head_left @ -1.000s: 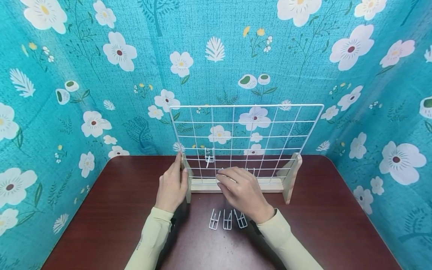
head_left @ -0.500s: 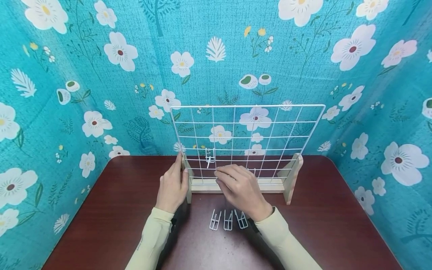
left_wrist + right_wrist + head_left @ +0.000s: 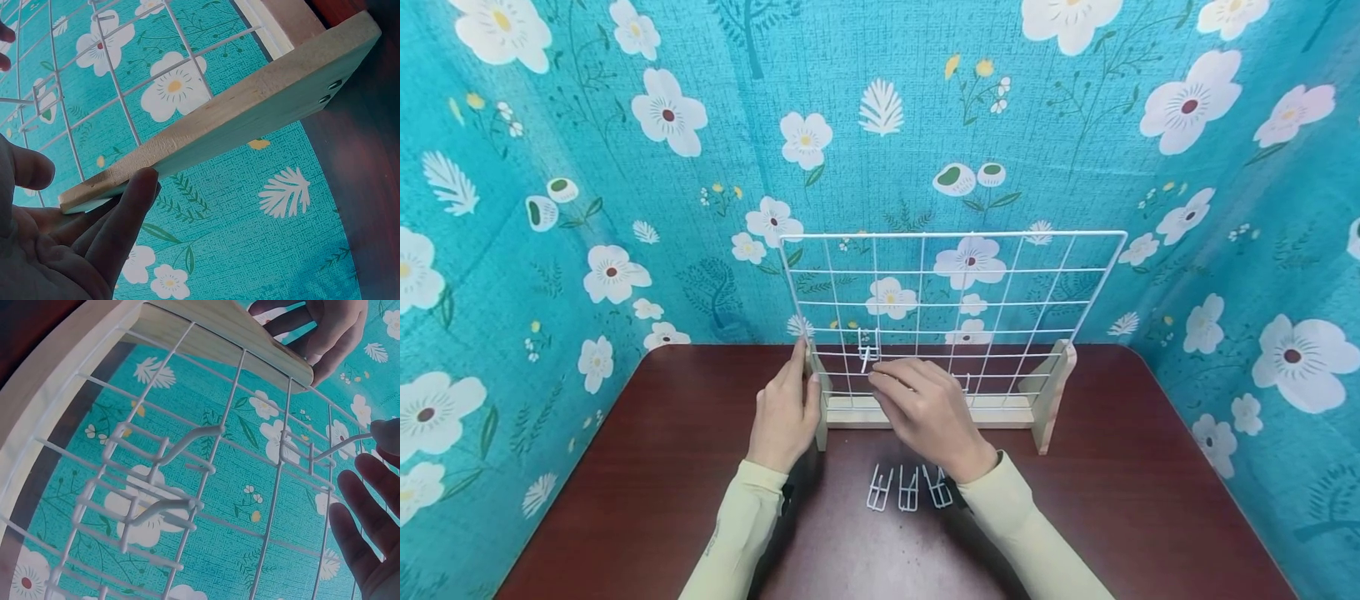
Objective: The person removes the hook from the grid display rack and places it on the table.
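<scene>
My left hand [image 3: 781,415] rests against the left wooden post [image 3: 206,128] of a white wire grid rack [image 3: 925,305], straight fingers along its outer face and thumb in front. A white wire hook [image 3: 868,346] hangs on the grid's left part. My right hand [image 3: 925,410] is just below and right of it, fingers loosely bent; in the right wrist view a fingertip overlaps the end of this hook's prong. Lower on the grid are several more hooks, such as one hook [image 3: 169,447] and another hook [image 3: 144,515], mostly hidden behind my right hand in the head view.
Three loose wire hooks [image 3: 907,488] lie in a row on the dark red table [image 3: 647,500], in front of the rack and partly beneath my right wrist. The rack's right post [image 3: 1054,400] stands at the other end. A floral turquoise curtain [image 3: 700,200] surrounds the table.
My right hand has shifted a little left and up toward the hanging hook on the left. The left hand stays at the post, and the loose hooks have kept their places.
</scene>
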Motion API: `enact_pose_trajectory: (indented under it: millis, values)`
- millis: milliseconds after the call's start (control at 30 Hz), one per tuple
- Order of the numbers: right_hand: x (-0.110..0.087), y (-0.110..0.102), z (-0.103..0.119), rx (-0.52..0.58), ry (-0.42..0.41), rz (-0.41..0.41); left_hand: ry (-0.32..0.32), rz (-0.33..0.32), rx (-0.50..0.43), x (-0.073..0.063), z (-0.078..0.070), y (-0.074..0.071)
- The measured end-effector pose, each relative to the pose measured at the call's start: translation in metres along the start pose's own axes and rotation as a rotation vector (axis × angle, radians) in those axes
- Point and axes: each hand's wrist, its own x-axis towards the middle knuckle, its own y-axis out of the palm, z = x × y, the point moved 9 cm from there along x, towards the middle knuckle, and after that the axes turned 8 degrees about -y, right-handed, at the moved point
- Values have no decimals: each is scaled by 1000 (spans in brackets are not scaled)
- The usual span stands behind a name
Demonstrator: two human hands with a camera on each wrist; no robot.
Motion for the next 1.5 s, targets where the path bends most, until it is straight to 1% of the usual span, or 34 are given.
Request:
enact_pose_trajectory:
  millis: [267, 767, 1033, 1300, 1500]
  values:
    - [6, 6, 0, -7, -20, 2, 5, -10, -3, 0, 1, 0]
    - [13, 14, -4, -4, -6, 11, 9, -15, -8, 1, -1, 0]
    - [18, 17, -6, -2, 11, 40, 14, -22, -2, 1, -2, 0]
    - [20, 20, -8, -6, 3, 35, 15, -22, 1, 0, -2, 0]
    - [18, 21, -11, -2, 36, 33, 17, -19, 4, 0, -2, 0]
